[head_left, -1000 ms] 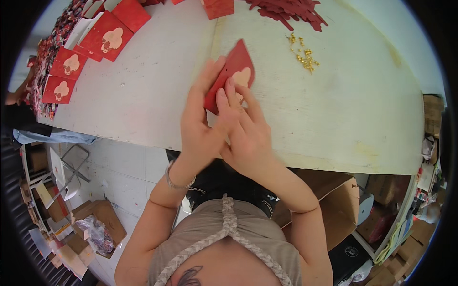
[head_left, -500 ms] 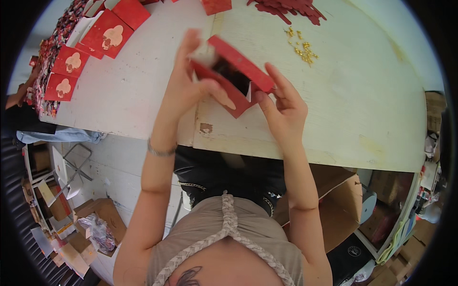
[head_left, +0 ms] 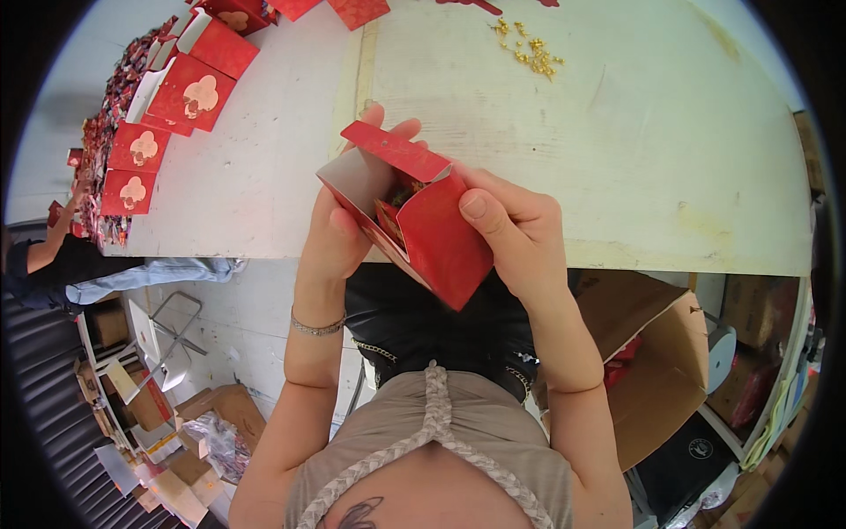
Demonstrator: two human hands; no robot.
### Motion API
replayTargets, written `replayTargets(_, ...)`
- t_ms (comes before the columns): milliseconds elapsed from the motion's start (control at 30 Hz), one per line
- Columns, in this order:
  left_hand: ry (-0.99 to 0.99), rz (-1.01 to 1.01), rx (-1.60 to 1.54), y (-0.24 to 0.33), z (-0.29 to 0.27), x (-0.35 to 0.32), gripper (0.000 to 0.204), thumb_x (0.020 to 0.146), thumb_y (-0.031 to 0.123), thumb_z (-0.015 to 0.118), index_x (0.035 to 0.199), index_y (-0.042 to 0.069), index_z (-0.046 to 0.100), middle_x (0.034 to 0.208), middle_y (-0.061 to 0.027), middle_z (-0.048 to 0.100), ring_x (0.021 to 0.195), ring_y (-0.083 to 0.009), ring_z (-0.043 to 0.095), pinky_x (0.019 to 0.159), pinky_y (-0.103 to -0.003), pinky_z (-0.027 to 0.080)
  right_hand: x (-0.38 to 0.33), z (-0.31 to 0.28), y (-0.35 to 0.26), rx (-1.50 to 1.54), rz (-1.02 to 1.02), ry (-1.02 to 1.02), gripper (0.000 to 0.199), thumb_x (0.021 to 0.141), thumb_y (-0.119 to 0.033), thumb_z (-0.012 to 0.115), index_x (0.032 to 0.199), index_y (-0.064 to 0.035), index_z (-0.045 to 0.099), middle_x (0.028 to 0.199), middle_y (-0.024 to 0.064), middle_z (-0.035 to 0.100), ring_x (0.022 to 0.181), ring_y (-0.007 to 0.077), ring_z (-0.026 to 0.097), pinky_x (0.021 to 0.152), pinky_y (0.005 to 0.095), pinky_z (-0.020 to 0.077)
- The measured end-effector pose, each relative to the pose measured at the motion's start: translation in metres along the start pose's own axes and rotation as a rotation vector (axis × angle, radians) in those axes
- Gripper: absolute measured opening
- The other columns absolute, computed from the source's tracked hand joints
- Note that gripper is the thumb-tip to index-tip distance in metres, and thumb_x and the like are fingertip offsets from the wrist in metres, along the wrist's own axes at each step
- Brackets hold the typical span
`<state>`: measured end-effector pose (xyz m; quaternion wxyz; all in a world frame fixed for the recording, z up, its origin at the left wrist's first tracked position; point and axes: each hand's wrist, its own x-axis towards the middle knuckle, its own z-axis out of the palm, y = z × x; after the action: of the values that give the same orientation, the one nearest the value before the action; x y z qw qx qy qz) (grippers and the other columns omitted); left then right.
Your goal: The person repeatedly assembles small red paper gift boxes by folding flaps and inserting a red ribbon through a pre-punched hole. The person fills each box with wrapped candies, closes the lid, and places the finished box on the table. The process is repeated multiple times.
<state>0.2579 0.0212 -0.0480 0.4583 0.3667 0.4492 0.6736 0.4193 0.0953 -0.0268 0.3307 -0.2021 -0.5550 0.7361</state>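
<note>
I hold a red paper box (head_left: 436, 234) with a white inside, open at the top, above the near edge of the white table (head_left: 670, 176). My left hand (head_left: 339, 234) grips its left wall, fingertips showing over the top flap. My right hand (head_left: 515, 234) clasps its right side, thumb pressed on the red face. Something dark and patterned shows inside the box.
Folded red boxes with gold flower shapes (head_left: 181, 93) lie in a row at the table's far left. Small gold pieces (head_left: 529, 53) are scattered at the far middle. Another person's arm (head_left: 53, 242) reaches in at left. An open cardboard carton (head_left: 661, 370) stands below right.
The flat red piece pressed between both hands a second ago has been opened into a box, then drawn closer to me and turned, its open top now facing up.
</note>
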Motion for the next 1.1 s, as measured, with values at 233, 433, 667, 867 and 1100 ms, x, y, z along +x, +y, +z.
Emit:
replayTargets(233,0.028,-0.036,-0.062,-0.001,0.006,-0.012,0.104,0.070,0.062,0.066,0.140,0.000,0.020,0.127,-0.0148,0.048,0.111,-0.0217,0.051,0.093,-0.033,0.043,-0.003,0.003,-0.007,-0.284,-0.166,0.287,0.020,0.083,-0.005,0.062,0.102,-0.0020,0.067,0.085,0.0068,0.068,0.070,0.0093,0.061,0.064,0.0215,0.0486)
replayTargets(433,0.081,0.092,0.029,0.003,0.014,-0.014,0.068,0.080,0.031,0.069,0.129,-0.001,0.035,0.115,-0.0120,0.054,0.105,-0.0169,0.054,0.088,-0.030,0.045,0.007,0.001,0.001,-0.238,-0.277,0.364,0.017,0.080,0.002,0.061,0.097,0.0005,0.067,0.084,0.0076,0.068,0.074,0.0096,0.063,0.068,0.0225,0.0508)
replayTargets(667,0.327,0.067,0.122,0.003,0.018,-0.008,0.039,0.080,0.003,0.066,0.111,0.003,0.043,0.097,-0.0054,0.058,0.086,-0.0095,0.057,0.073,-0.023,0.049,0.010,0.003,0.001,-0.211,-0.170,0.276,0.021,0.080,0.004,0.060,0.101,0.0028,0.065,0.091,0.0103,0.068,0.083,0.0119,0.063,0.074,0.0240,0.0504)
replayTargets(867,0.356,-0.028,0.125,0.013,0.021,-0.004,0.037,0.081,0.005,0.066,0.110,0.003,0.043,0.095,-0.0042,0.058,0.080,-0.0077,0.057,0.068,-0.022,0.049,0.009,0.005,0.006,-0.352,-0.333,0.271,0.029,0.078,-0.001,0.068,0.107,0.0035,0.063,0.090,0.0115,0.068,0.081,0.0121,0.063,0.075,0.0238,0.0483)
replayTargets(1100,0.338,-0.043,0.144,0.015,0.021,-0.005,0.031,0.086,0.009,0.061,0.111,0.003,0.043,0.095,-0.0040,0.058,0.083,-0.0073,0.056,0.069,-0.021,0.048,0.014,0.006,0.015,-0.490,-0.383,0.352,0.020,0.082,-0.002,0.065,0.101,0.0036,0.065,0.085,0.0092,0.068,0.072,0.0081,0.060,0.065,0.0194,0.0470)
